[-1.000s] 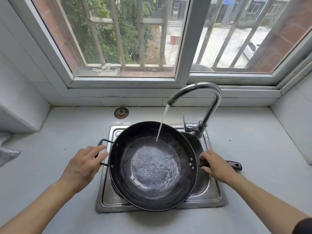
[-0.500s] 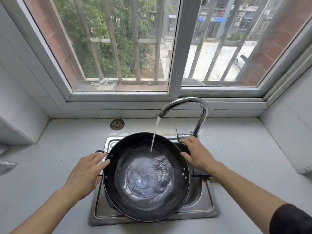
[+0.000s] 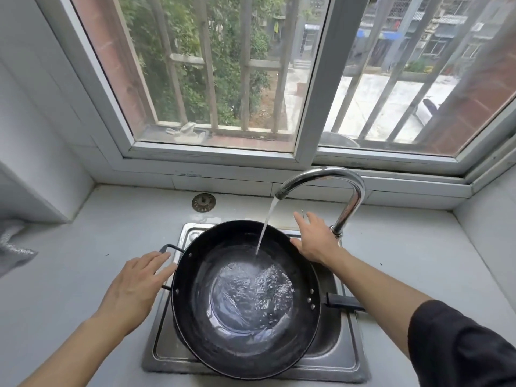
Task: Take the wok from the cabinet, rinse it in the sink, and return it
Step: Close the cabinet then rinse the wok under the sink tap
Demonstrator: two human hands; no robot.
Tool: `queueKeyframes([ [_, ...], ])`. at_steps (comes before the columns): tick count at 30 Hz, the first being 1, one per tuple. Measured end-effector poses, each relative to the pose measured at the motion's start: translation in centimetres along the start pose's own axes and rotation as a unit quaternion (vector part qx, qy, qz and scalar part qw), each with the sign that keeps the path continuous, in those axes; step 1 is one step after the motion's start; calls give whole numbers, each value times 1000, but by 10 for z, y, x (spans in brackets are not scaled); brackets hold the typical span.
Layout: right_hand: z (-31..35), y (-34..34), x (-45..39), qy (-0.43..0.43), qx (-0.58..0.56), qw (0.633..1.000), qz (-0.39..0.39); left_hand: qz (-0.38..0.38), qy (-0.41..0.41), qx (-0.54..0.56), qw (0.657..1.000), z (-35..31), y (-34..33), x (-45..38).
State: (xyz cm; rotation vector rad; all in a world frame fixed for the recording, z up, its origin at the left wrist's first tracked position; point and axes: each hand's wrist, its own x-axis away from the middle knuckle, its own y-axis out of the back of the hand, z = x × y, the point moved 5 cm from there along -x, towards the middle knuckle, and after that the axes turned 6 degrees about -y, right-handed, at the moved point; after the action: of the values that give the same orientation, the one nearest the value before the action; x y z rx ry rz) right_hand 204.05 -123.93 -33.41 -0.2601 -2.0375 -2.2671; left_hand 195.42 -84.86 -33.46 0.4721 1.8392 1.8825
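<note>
From the head camera, a black wok (image 3: 245, 300) sits in a steel sink (image 3: 167, 356) set into a pale countertop (image 3: 69, 275), filling most of the basin and overhanging its front rim at 6 o'clock. A curved chrome faucet (image 3: 349, 196) rises from the sink's 1 o'clock corner, and a stream of water (image 3: 265, 227) falls from its spout into the wok, where a shallow pool ripples across the bottom. The wok's small loop handle (image 3: 169, 248) points toward 10 o'clock, and its long straight handle (image 3: 344, 301) sticks out at 3 o'clock, passing under the right forearm. The left hand (image 3: 136, 286) lies at 9 o'clock of the wok with its fingers straight and loose, the fingertips (image 3: 164, 256) against the loop handle and the rim; it grips nothing. The right hand (image 3: 315, 241) reaches over the wok's 1 o'clock rim toward the faucet's base, fingers spread and extended, holding nothing; whether it touches the faucet lever cannot be told. A round metal drain strainer (image 3: 203, 202) lies on the countertop at 11 o'clock of the sink. A grey cloth (image 3: 12, 247) hangs in at the left edge. Behind the counter a barred window (image 3: 315, 88) looks onto greenery and a paved yard.
</note>
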Motion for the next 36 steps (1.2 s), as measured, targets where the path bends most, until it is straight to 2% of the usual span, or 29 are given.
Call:
queueKeyframes([
  [7, -5, -2, -14, -18, -18, 1000, 14, -18, 9, -18, 1000, -1, 9, 2],
  [14, -13, 1, -17, -65, -105, 992, -4, -27, 11, -9, 1000, -2, 10, -1],
  [20, -9, -4, -16, -69, -115, 991, 11, -21, 9, 0, 1000, -2, 9, -3],
  [24, -13, 1, 0, -24, -146, 989, -6, -19, -4, 14, 1000, 0, 12, -3],
  [27, -16, 2, 25, 62, -164, 984, -38, -22, -22, 21, 999, 0, 12, -3],
  [29, -19, -6, 46, 105, -144, 984, -3, -29, -36, 22, 999, -1, 10, -2],
  [32, -30, -32, 79, 122, -105, 984, 74, -57, -74, 7, 996, -6, 8, -1],
  [36, -54, -60, 108, 105, -59, 989, 91, -104, -140, -19, 984, -10, 3, 2],
])
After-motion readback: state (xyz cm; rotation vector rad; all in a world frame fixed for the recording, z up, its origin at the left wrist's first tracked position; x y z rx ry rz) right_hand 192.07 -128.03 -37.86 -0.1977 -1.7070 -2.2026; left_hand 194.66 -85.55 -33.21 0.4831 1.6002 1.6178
